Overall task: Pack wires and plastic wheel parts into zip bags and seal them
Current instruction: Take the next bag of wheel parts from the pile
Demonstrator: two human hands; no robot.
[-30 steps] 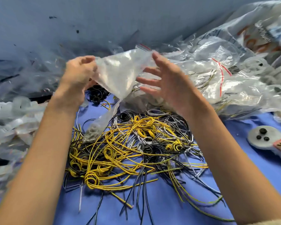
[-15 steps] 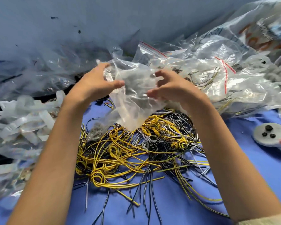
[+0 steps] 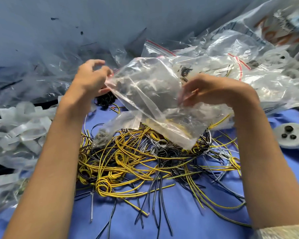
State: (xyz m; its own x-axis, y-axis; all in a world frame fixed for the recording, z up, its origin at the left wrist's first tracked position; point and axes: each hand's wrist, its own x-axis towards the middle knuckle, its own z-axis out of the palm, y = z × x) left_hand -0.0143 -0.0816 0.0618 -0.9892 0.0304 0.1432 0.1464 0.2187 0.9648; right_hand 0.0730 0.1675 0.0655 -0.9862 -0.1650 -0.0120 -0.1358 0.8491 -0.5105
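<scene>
Blue-covered bench (image 3: 179, 213) w/ grey wall behind; the landmark is the wire pile (image 3: 136, 157), yellow, black and grey strands tangled mid-bench. Left of the pile lies a heap of whitish plastic strips (image 3: 24, 131). Above the pile's left edge, the left grip (image 3: 91, 78) pinches the top-left corner of a clear zip bag (image 3: 150, 94), fingers curled, a bit blurred. The bag hangs in the air directly above the pile, tilted, low corner nearly on the wires, prob. empty and mouth not yet spread. Under it, on the pile's upper left, sits a small bag w/ dark bits (image 3: 110, 130). Above the pile's right side, the right grip (image 3: 205, 90) pinches the bag's right edge, fingertips showing through the film. Behind and right of the pile: loose bag heap (image 3: 231, 66), some red-striped; far right, a white disc w/ black parts (image 3: 290, 135). Risks: thin film could slip from either pinch and drop into the tangle; the walls may cling so the mouth won't open; looped strands may drag neighbours along or snag the zip track, so the seal may not close.
</scene>
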